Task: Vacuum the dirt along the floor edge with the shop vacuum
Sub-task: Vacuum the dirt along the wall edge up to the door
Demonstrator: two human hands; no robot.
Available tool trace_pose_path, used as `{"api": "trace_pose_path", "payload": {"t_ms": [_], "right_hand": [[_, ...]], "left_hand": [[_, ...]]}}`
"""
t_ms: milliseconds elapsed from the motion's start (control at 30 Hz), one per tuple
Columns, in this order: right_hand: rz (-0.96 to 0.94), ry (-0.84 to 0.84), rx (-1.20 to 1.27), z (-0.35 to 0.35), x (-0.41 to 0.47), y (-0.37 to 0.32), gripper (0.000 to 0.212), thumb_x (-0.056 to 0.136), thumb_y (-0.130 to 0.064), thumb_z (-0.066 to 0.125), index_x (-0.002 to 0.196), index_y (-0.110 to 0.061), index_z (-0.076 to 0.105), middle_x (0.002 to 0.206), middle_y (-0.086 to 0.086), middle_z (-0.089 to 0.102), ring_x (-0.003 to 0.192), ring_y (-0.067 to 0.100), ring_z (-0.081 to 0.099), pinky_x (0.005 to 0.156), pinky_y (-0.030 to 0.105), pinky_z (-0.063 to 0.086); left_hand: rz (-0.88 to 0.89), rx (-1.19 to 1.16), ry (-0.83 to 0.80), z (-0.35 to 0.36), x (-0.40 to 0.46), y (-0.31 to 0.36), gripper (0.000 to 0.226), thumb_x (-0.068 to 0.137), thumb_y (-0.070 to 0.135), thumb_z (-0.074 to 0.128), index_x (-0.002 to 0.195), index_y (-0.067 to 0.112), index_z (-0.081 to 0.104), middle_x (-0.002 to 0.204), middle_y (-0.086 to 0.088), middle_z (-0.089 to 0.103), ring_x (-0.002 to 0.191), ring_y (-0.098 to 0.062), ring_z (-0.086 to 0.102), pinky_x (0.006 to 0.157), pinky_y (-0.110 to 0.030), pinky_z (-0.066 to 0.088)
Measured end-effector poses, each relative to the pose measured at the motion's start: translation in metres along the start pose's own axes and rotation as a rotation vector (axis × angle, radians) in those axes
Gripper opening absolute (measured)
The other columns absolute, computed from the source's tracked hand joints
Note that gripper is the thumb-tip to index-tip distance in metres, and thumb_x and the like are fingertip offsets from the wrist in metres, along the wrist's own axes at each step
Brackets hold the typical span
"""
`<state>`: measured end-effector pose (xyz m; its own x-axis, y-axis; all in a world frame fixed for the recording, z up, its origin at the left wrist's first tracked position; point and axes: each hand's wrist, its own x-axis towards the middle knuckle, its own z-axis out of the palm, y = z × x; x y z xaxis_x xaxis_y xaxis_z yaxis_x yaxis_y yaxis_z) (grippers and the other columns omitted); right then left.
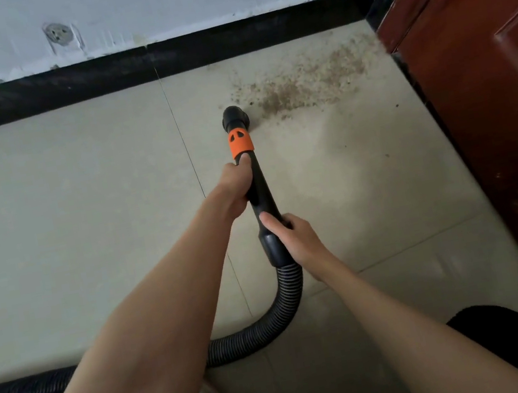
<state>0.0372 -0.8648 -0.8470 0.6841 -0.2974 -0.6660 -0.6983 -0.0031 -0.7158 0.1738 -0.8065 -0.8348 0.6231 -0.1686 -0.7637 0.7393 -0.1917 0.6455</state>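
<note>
A black vacuum wand (261, 192) with an orange collar (240, 144) points away from me toward the wall. Its round black nozzle (234, 117) sits on the beige tile floor at the left edge of a patch of brown dirt (303, 81). The dirt spreads right toward the corner by the black baseboard (126, 77). My left hand (236, 186) grips the wand just below the orange collar. My right hand (292, 235) grips the wand's lower end where the ribbed hose (273, 325) joins.
The ribbed hose curves down and runs left across the floor to the frame's edge. A dark red wooden door (491, 86) stands along the right side. A white wall with a round socket (59, 34) rises above the baseboard. My dark-clothed knees fill the bottom corners.
</note>
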Motion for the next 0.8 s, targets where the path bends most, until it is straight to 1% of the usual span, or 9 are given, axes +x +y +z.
{"api": "trace_pose_path", "payload": {"t_ms": [100, 167, 300, 400, 500, 600, 667, 767, 800], "right_hand": [[-0.042, 0.144, -0.005, 0.019, 0.009, -0.019, 0.032, 0.09, -0.045, 0.06, 0.077, -0.016, 0.053, 0.078, 0.002, 0.058, 0.072, 0.017, 0.056, 0.066, 0.028, 0.043], [-0.084, 0.19, -0.058, 0.021, 0.016, -0.037, 0.032, 0.09, -0.043, 0.06, 0.073, -0.017, 0.052, 0.072, -0.001, 0.055, 0.068, 0.015, 0.053, 0.062, 0.026, 0.041], [-0.119, 0.133, -0.297, 0.009, 0.031, -0.082, 0.03, 0.088, -0.045, 0.059, 0.077, -0.017, 0.056, 0.078, 0.001, 0.061, 0.079, 0.02, 0.059, 0.07, 0.032, 0.046], [-0.133, 0.085, -0.488, -0.001, 0.044, -0.115, 0.031, 0.087, -0.049, 0.057, 0.078, -0.019, 0.056, 0.084, 0.004, 0.064, 0.083, 0.023, 0.061, 0.072, 0.035, 0.048], [-0.146, 0.039, -0.628, -0.009, 0.053, -0.142, 0.036, 0.085, -0.053, 0.055, 0.087, -0.018, 0.058, 0.086, 0.003, 0.064, 0.083, 0.022, 0.062, 0.075, 0.037, 0.05], [-0.159, 0.003, -0.639, -0.016, 0.061, -0.152, 0.036, 0.086, -0.053, 0.054, 0.091, -0.018, 0.059, 0.087, 0.003, 0.066, 0.081, 0.021, 0.064, 0.077, 0.039, 0.053], [-0.178, 0.002, -0.621, -0.022, 0.071, -0.149, 0.035, 0.086, -0.052, 0.054, 0.091, -0.018, 0.058, 0.087, 0.004, 0.067, 0.08, 0.021, 0.064, 0.077, 0.039, 0.053], [-0.213, 0.025, -0.601, -0.031, 0.09, -0.135, 0.032, 0.086, -0.052, 0.055, 0.085, -0.02, 0.055, 0.082, 0.004, 0.065, 0.078, 0.022, 0.063, 0.073, 0.038, 0.052], [-0.221, 0.035, -0.588, -0.034, 0.096, -0.128, 0.032, 0.086, -0.052, 0.055, 0.084, -0.02, 0.054, 0.081, 0.004, 0.065, 0.078, 0.022, 0.063, 0.072, 0.038, 0.051]], "left_hand": [[-0.007, -0.034, -0.015, -0.007, 0.013, 0.018, 0.045, 0.102, 0.03, 0.035, 0.134, -0.002, 0.033, 0.113, -0.013, 0.047, 0.098, -0.026, 0.05, 0.093, -0.039, 0.046], [-0.009, -0.065, -0.033, -0.012, 0.02, 0.033, 0.045, 0.103, 0.03, 0.035, 0.134, -0.002, 0.032, 0.12, -0.015, 0.048, 0.1, -0.026, 0.05, 0.094, -0.039, 0.045], [-0.07, -0.168, -0.056, -0.031, 0.028, 0.064, 0.047, 0.103, 0.028, 0.034, 0.14, 0.0, 0.029, 0.138, -0.017, 0.043, 0.122, -0.033, 0.047, 0.095, -0.043, 0.043], [-0.089, -0.22, -0.088, -0.047, 0.032, 0.084, 0.044, 0.103, 0.026, 0.033, 0.14, 0.003, 0.029, 0.14, -0.017, 0.042, 0.125, -0.034, 0.046, 0.088, -0.043, 0.045], [-0.087, -0.241, -0.12, -0.053, 0.037, 0.102, 0.047, 0.102, 0.034, 0.035, 0.138, 0.004, 0.031, 0.133, -0.013, 0.046, 0.119, -0.03, 0.048, 0.087, -0.038, 0.044], [-0.083, -0.243, -0.112, -0.043, 0.042, 0.114, 0.053, 0.1, 0.042, 0.034, 0.138, 0.005, 0.031, 0.121, -0.011, 0.049, 0.112, -0.027, 0.049, 0.087, -0.038, 0.042], [-0.085, -0.259, -0.092, -0.032, 0.052, 0.118, 0.053, 0.102, 0.04, 0.033, 0.141, 0.004, 0.028, 0.114, -0.008, 0.05, 0.112, -0.029, 0.048, 0.087, -0.038, 0.04], [-0.078, -0.256, -0.063, -0.015, 0.072, 0.117, 0.054, 0.103, 0.036, 0.032, 0.143, 0.001, 0.025, 0.124, -0.011, 0.049, 0.12, -0.031, 0.046, 0.088, -0.036, 0.038], [-0.07, -0.248, -0.051, -0.009, 0.078, 0.115, 0.052, 0.103, 0.035, 0.032, 0.142, 0.001, 0.027, 0.114, -0.009, 0.051, 0.115, -0.031, 0.047, 0.087, -0.036, 0.038]]}}
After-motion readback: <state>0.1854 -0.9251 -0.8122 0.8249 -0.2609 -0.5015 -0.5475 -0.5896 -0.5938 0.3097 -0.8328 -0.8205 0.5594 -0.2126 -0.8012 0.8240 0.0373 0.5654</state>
